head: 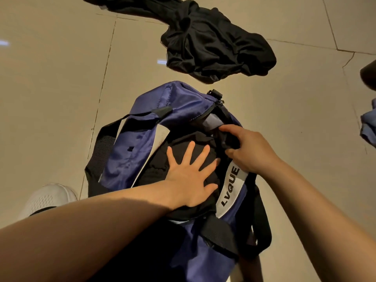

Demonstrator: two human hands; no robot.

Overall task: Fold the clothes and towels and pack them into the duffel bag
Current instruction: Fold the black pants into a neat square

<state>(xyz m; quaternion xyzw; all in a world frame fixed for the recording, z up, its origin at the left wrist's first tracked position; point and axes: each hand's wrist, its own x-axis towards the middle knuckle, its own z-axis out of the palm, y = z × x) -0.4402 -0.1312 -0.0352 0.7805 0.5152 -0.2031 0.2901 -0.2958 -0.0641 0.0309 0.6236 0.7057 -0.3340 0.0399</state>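
- Duffel bag [130, 159] lies on the floor [50, 88], mouth unzipped and facing up.
- Left hand [189, 178]: fingers flat and spread, palm pressing on the black folded garment [160, 159] inside the bag. Likely squashing it down to free room for more.
- Right hand [246, 151]: grip closed, pinching the dark edge of the bag mouth at its far-right side. Looks like it holds the opening wide while the left packs.
- So the packed garment sits under the left palm and just left of the right-hand pinch.
- Black clothes [215, 45] lie loose and unfolded on the floor beyond the bag's far end, well apart from both hands.
- Blue cloth [369, 127] at frame edge, right of the bag; mostly cut off.
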